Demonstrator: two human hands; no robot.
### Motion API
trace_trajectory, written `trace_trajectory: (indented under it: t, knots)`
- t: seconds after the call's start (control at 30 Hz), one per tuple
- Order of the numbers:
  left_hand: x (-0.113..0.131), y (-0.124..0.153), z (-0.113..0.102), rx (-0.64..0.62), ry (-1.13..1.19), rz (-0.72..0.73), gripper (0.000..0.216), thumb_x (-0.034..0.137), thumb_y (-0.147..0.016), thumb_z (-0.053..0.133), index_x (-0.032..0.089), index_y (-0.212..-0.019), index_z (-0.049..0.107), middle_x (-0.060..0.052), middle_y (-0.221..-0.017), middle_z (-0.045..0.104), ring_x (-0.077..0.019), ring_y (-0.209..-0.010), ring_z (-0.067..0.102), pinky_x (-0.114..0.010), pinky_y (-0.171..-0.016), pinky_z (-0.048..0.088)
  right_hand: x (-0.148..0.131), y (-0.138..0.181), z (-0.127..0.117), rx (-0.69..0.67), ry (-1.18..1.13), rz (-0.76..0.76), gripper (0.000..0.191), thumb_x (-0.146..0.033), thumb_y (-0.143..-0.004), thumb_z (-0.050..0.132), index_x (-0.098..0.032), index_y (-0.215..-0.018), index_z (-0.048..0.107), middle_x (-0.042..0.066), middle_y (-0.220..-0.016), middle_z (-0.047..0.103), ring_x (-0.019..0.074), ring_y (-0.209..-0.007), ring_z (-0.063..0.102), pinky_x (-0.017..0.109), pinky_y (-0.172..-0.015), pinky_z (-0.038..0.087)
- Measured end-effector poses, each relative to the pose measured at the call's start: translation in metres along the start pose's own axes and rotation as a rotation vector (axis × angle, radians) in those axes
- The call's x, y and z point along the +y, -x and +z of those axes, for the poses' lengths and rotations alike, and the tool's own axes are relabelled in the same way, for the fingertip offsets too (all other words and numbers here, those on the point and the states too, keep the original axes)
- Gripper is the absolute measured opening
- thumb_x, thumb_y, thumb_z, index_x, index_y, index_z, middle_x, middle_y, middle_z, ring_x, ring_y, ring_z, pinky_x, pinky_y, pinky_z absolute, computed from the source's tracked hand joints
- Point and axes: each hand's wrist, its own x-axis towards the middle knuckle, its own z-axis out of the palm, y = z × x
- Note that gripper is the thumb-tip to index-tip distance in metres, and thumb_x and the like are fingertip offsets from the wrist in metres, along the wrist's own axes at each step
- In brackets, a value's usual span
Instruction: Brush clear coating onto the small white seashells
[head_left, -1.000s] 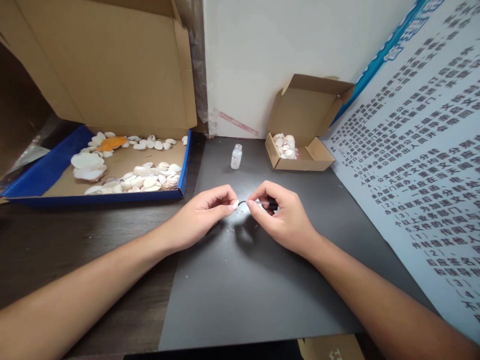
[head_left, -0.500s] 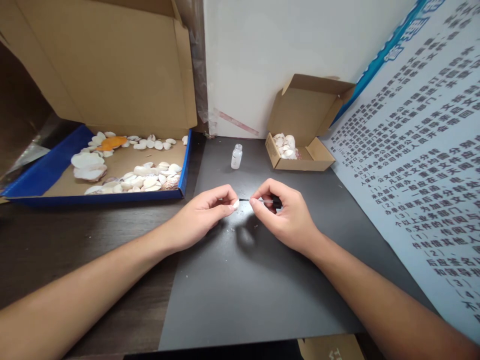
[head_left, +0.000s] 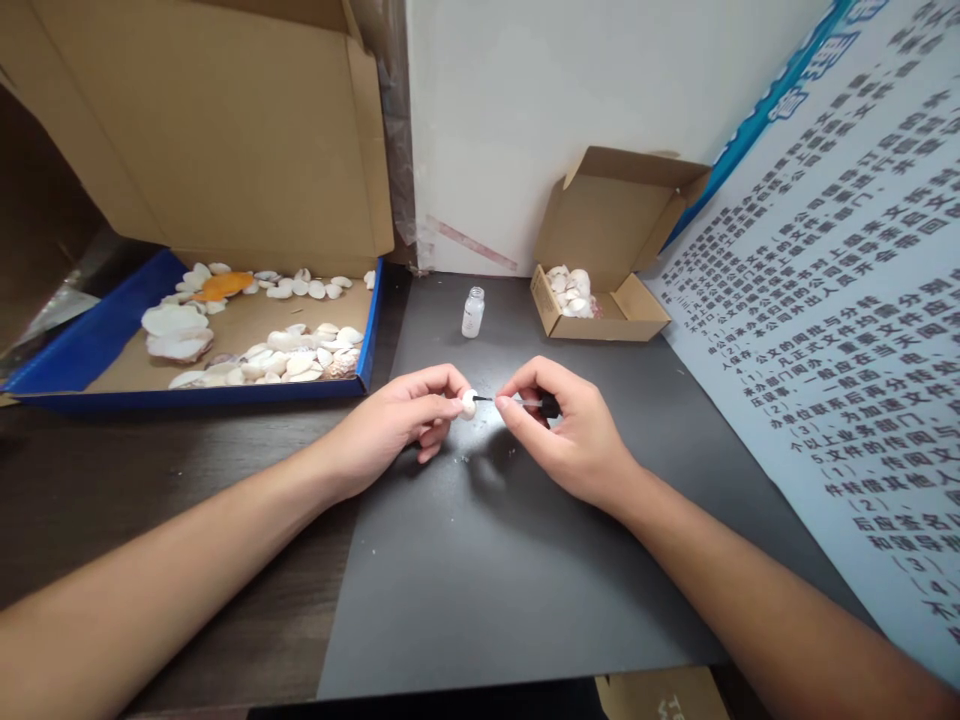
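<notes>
Between the thumb and fingers of my left hand [head_left: 409, 415] is a small white seashell [head_left: 469, 404], its pale face turned toward the right. My right hand [head_left: 559, 415] pinches the clear stem of a small brush [head_left: 531, 403] with a black cap. The brush's dark tip points left and meets the shell, as far as I can see. Beyond both hands a small clear glass bottle [head_left: 472, 313] stands upright and uncapped on the dark grey mat [head_left: 525, 580], with whitish liquid inside.
At the left lies an open blue-edged cardboard box [head_left: 120, 372] with many shells and an orange one. A smaller open cardboard box [head_left: 611, 328] holding shells stands at the back right, near a printed sheet [head_left: 840, 330]. White crumbs dot the mat.
My left hand has turned the shell, so more of its face shows, and its lower fingers have loosened downward. The brush has shifted slightly left onto the shell.
</notes>
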Motion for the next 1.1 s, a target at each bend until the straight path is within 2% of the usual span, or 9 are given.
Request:
trace_trajectory:
  t: [0.1,0.3,0.4,0.5,0.63,0.83,1.0,1.1]
  knots:
    - [0.0010,0.0004,0.0005,0.008,0.021,-0.018,0.011,0.027,-0.082,0.062,0.019,-0.081,0.056,0.005,-0.059,0.041,-0.0091,-0.053,0.038,-0.019,-0.048,0.039,0.0003,0.0010,0.0016,-0.030,0.014,0.002,0.006,-0.019,-0.089,0.060,-0.019,-0.083,0.062,-0.002,-0.072,0.052,0.0113,-0.065,0.048,0.024,-0.058,0.038]
    - [0.0010,0.0008,0.0007,0.005,0.029,-0.035,0.010,0.026,-0.082,0.061,0.018,-0.082,0.054,0.004,-0.059,0.045,-0.0089,-0.051,0.042,-0.019,-0.047,0.041,0.0008,0.0000,0.0011,0.004,0.014,0.059,0.008,-0.019,-0.088,0.061,-0.019,-0.080,0.060,-0.003,-0.067,0.051,0.0107,-0.061,0.047,0.024,-0.056,0.037]
    - [0.0004,0.0008,0.0011,0.006,0.036,-0.029,0.011,0.026,-0.083,0.061,0.018,-0.081,0.054,0.005,-0.060,0.045,-0.0080,-0.050,0.042,-0.019,-0.047,0.042,0.0001,0.0010,0.0017,-0.030,-0.050,0.031,0.008,-0.022,-0.089,0.060,-0.019,-0.082,0.061,-0.003,-0.067,0.052,0.0101,-0.060,0.048,0.023,-0.056,0.038]
    - [0.0005,0.0005,0.0011,0.003,0.032,-0.034,0.012,0.026,-0.083,0.061,0.017,-0.081,0.054,0.005,-0.059,0.046,-0.0074,-0.049,0.042,-0.019,-0.046,0.042,0.0010,0.0015,0.0025,-0.060,-0.010,0.067,0.007,-0.022,-0.089,0.061,-0.019,-0.083,0.062,-0.004,-0.065,0.053,0.0097,-0.058,0.047,0.023,-0.056,0.037]
    - [0.0012,0.0000,0.0011,0.021,0.045,-0.041,0.015,0.029,-0.083,0.064,0.018,-0.081,0.053,0.006,-0.059,0.046,-0.0069,-0.046,0.042,-0.018,-0.044,0.042,0.0019,0.0011,0.0021,-0.025,0.020,0.121,0.008,-0.020,-0.088,0.060,-0.019,-0.080,0.060,-0.005,-0.062,0.049,0.0098,-0.056,0.045,0.024,-0.054,0.036]
    - [0.0024,0.0002,0.0015,0.025,0.062,-0.039,0.018,0.029,-0.082,0.066,0.018,-0.079,0.053,0.006,-0.058,0.045,-0.0068,-0.046,0.043,-0.019,-0.044,0.044,0.0011,0.0014,0.0023,-0.039,-0.073,0.062,0.008,-0.024,-0.090,0.059,-0.020,-0.083,0.059,-0.004,-0.065,0.048,0.0103,-0.059,0.044,0.024,-0.056,0.037]
    - [0.0030,0.0003,0.0020,0.041,0.061,-0.046,0.017,0.029,-0.081,0.067,0.019,-0.080,0.053,0.007,-0.057,0.045,-0.0073,-0.046,0.044,-0.019,-0.045,0.043,0.0015,0.0007,0.0016,-0.014,0.007,0.111,0.008,-0.019,-0.087,0.060,-0.020,-0.079,0.058,-0.005,-0.062,0.045,0.0098,-0.056,0.043,0.024,-0.054,0.035]
    - [0.0023,-0.0002,0.0014,0.038,0.054,-0.033,0.018,0.030,-0.081,0.067,0.018,-0.079,0.053,0.006,-0.058,0.046,-0.0075,-0.047,0.043,-0.019,-0.045,0.043,0.0001,0.0014,0.0014,-0.006,-0.052,0.100,0.008,-0.022,-0.088,0.059,-0.020,-0.080,0.058,-0.005,-0.063,0.045,0.0101,-0.057,0.043,0.024,-0.055,0.036]
